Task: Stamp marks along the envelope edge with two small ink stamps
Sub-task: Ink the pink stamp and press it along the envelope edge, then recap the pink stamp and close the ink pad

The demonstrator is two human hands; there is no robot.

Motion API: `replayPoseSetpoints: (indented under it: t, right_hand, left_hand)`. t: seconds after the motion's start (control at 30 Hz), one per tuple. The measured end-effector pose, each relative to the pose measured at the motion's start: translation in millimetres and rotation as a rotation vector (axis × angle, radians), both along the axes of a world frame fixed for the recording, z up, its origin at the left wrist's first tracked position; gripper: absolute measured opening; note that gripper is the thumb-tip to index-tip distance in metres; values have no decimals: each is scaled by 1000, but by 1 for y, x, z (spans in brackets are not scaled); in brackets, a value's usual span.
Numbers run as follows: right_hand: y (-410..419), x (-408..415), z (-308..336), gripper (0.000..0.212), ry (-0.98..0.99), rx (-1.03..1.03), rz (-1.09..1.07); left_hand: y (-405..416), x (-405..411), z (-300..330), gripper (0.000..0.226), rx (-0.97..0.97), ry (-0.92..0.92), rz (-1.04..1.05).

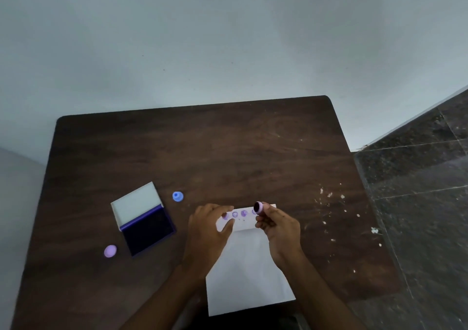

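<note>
1. White envelope (249, 266) lies on the dark table (228, 152) — purple marks (239, 213) line its far flap.
2. Left hand (210, 231) presses the flap, fingers spread.
3. Right hand (278, 224) grips the purple stamp (259, 207) — lifted, inked face showing.
4. Blue stamp (177, 196) stands beside the open ink pad (145, 219).

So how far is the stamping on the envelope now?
About four purple marks already sit along the envelope flap. The right hand holds the purple stamp lifted, inked face showing; the left hand pins the flap. The blue stamp stands unused; the flap's right end remains unmarked.
</note>
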State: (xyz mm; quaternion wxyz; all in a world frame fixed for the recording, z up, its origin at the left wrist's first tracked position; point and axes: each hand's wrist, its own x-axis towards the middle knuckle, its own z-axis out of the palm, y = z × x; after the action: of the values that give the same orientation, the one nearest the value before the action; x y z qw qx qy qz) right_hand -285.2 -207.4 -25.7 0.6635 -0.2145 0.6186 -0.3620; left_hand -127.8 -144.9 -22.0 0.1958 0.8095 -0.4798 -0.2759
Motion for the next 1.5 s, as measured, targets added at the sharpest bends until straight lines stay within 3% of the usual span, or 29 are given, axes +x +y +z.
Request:
replayPoseSetpoints:
  t: [0.33,0.47,0.7,1.07,1.33,1.5]
  right_hand:
    - [24,60,22,18,-129,133,74]
    - [36,86,27,18,-126,151,131]
    - [55,132,32,11,-176,207,205]
    - [91,195,29,19,-160,287,312]
    - [107,216,26,29,-111,264,338]
    - [114,215,28,28,-98,262,325]
  left_hand:
    - [40,47,16,42,24,183,261]
    - [60,74,20,31,-107,169,264]
    - [102,115,14,32,-199,81,333]
    - [166,168,-11,33,-148,7,413]
    - [178,188,-34,56,-37,-57,420]
    - [175,190,-45,45,-31,-98,386]
